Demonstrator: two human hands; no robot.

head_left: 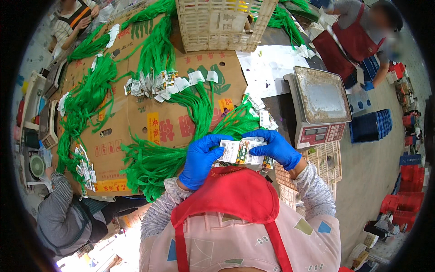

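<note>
Both my hands wear blue gloves and meet at the table's near edge. My left hand (199, 161) pinches the left side of some printed labels (230, 151), white with barcodes and a green-and-orange picture. The right side of these labels is in the closed fingers of my right hand (275, 148). Green mesh net bags (238, 121) fan out just beyond my hands, with white tags at their far ends. Left of my left hand lies a thick bundle of green net bags (154, 165). Whether the labels I hold are fixed to a net is hidden.
Cardboard (129, 122) covers the table, with more tagged green nets (156, 50) on it. A cream plastic crate (222, 27) stands at the far side. A weighing scale (321, 97) sits to my right, above a crate (324, 161). Several co-workers stand around the table.
</note>
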